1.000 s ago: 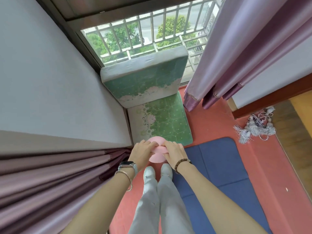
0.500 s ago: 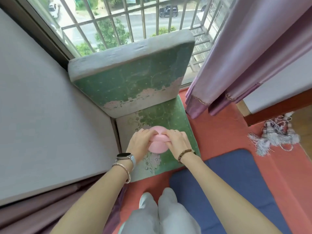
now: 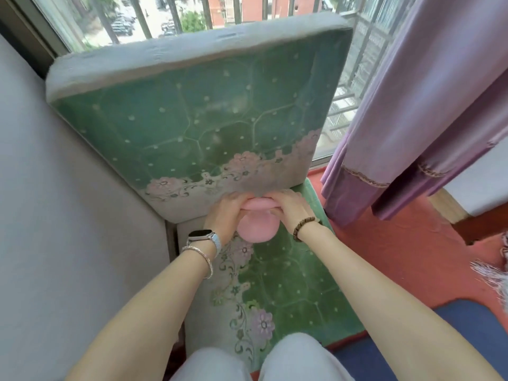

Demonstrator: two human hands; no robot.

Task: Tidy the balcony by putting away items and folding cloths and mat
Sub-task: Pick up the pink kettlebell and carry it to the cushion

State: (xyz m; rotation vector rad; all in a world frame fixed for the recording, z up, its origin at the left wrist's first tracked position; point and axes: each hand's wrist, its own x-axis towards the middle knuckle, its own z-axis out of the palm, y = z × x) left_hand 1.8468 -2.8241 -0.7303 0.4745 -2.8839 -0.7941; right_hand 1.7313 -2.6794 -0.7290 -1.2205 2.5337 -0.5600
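Pink handled weight held over flat green cushion, beside upright cushion; left hand and right hand fingers clamped round its handle.

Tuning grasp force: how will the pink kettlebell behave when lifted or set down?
Probably heavy for its size: the left hand and right hand both grip the pink kettlebell by its handle. Likely rigid: the handle shows no sag. Its rounded body could roll or tip on the soft green cushion.
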